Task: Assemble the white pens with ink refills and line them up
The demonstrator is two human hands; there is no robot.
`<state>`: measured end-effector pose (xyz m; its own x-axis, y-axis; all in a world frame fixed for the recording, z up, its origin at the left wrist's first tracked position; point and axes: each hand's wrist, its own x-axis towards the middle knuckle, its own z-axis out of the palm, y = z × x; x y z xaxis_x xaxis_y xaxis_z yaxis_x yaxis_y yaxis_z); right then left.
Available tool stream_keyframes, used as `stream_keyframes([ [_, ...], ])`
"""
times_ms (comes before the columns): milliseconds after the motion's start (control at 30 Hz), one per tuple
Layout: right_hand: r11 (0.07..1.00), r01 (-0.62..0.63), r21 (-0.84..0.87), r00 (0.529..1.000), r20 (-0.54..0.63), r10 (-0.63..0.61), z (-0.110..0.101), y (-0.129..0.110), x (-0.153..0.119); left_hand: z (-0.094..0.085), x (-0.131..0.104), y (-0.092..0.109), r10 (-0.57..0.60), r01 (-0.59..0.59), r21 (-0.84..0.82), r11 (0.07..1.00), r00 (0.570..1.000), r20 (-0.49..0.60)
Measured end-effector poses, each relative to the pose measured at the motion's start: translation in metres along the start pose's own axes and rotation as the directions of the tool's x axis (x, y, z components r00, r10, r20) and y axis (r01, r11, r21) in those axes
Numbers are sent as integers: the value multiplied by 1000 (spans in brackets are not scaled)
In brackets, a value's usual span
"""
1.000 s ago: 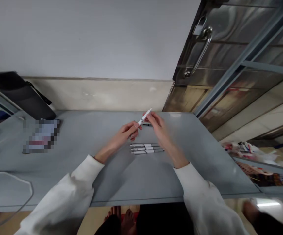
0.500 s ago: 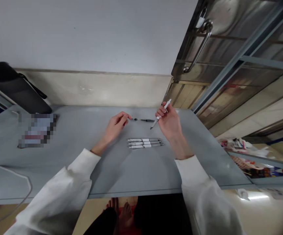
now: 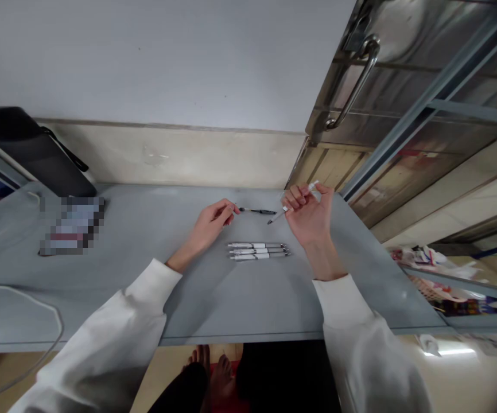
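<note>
In the head view my right hand (image 3: 311,218) is closed around a white pen (image 3: 278,216), held at a slant above the desk. The pen's dark tip points down to the left, and its upper end shows near the thumb. My left hand (image 3: 214,222) is curled with fingers and thumb pressed together; whatever they pinch is too small to make out. Right beside its fingertips lies a slim black pen (image 3: 263,211); I cannot tell whether they touch it. Several white pens (image 3: 257,251) lie side by side in a row between my forearms.
The grey desk (image 3: 145,298) meets a wall at the back. On its left stand a dark umbrella-like case (image 3: 46,155) and a blurred-out phone-like object (image 3: 72,226). A white cable (image 3: 24,293) crosses the left front. A metal frame post (image 3: 395,135) rises at the right.
My right hand has turned its palm more upward and its thumb has moved out toward the pen's upper end, still holding the white pen. The view has shifted slightly; my left hand barely differs.
</note>
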<state>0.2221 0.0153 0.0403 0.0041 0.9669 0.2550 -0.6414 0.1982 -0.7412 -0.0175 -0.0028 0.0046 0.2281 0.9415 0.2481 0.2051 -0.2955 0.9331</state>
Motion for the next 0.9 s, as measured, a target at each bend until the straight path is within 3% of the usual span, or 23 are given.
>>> stream_keyframes([
  [200, 992, 23, -123, 1000, -16, -25, -1, -1, -3, 0, 0, -1, -2, 2, 12, 1000, 1000, -2],
  [567, 989, 33, -146, 998, -47, -41, 0, -1, -2, 1, 0, -3, -6, 6, 2, 1000, 1000, 6],
  [900, 999, 33, -22, 999, -33, -33, 0, 1, -3, 2, -1, 0, -10, 10, -7, 1000, 1000, 15],
])
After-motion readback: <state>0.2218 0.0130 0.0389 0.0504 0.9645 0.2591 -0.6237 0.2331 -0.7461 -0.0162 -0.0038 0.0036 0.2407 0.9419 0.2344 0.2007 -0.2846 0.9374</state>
